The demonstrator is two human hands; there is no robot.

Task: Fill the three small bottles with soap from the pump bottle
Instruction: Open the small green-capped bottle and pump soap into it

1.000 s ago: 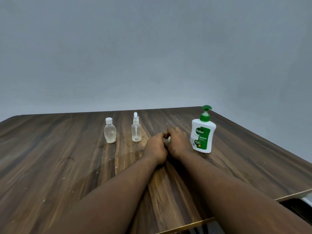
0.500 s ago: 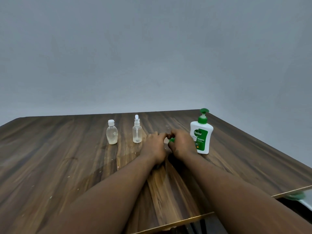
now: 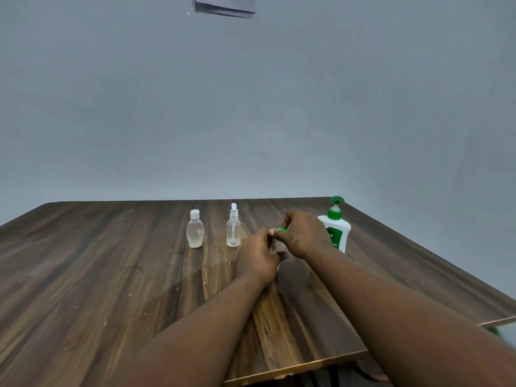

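Observation:
Between my two hands stands a small clear bottle (image 3: 276,246), mostly hidden. My left hand (image 3: 258,258) grips its body. My right hand (image 3: 303,234) pinches its green cap (image 3: 282,229) from above. Left of them a round clear bottle with a white cap (image 3: 195,233) and a slim clear spray bottle (image 3: 233,231) stand upright, each with a little pale liquid at the bottom. The white pump bottle with a green pump and label (image 3: 336,226) stands just behind my right hand.
All stands on a dark wooden table (image 3: 97,275) against a grey wall. The table's near edge (image 3: 293,368) and right edge (image 3: 446,263) are close to my forearms. A paper sheet (image 3: 224,5) hangs high on the wall.
The view has tilted upward, so the table sits lower in frame. My right hand has lifted a little over the green cap; my left hand keeps its grip on the bottle.

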